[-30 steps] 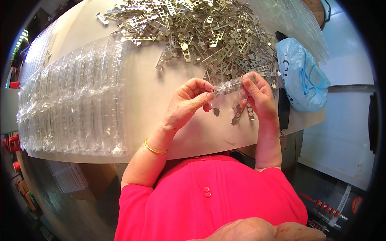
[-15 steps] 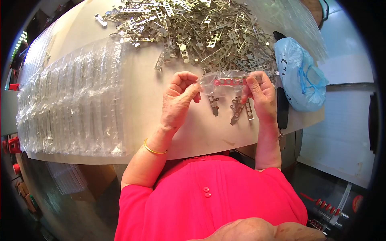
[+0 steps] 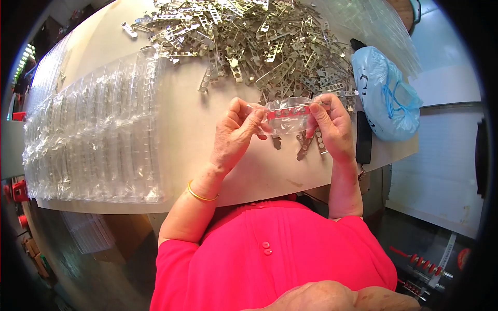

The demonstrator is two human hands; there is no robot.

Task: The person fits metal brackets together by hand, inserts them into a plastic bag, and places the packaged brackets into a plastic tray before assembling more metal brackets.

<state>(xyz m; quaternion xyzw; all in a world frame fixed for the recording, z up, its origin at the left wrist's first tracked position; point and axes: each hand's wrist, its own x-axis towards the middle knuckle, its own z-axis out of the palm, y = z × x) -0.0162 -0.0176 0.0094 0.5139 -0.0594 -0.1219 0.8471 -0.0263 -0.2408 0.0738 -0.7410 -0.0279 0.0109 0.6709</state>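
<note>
Between my two hands is a small clear plastic bag point(image 3: 288, 127). A slotted metal bracket point(image 3: 291, 112), looking reddish, lies lengthwise in or against it; I cannot tell which. My left hand point(image 3: 238, 132) pinches the bag's left end between thumb and fingers. My right hand point(image 3: 332, 124) closes on the right end of the bag and bracket, its thumb on top. Below them on the table a few loose metal brackets point(image 3: 305, 146) lie flat, partly hidden by the hands. A large heap of similar metal brackets point(image 3: 249, 41) spreads just beyond.
Rows of clear plastic packets point(image 3: 93, 135) cover the left of the table point(image 3: 181, 155). On the right sit a knotted blue plastic bag point(image 3: 386, 93) and a black phone-like object point(image 3: 364, 140). Clear plastic sheets point(image 3: 381, 31) lie at the far right.
My left hand has moved slightly right and down and now grips the bag's left end. The bag and bracket have shifted a little left and tilted.
</note>
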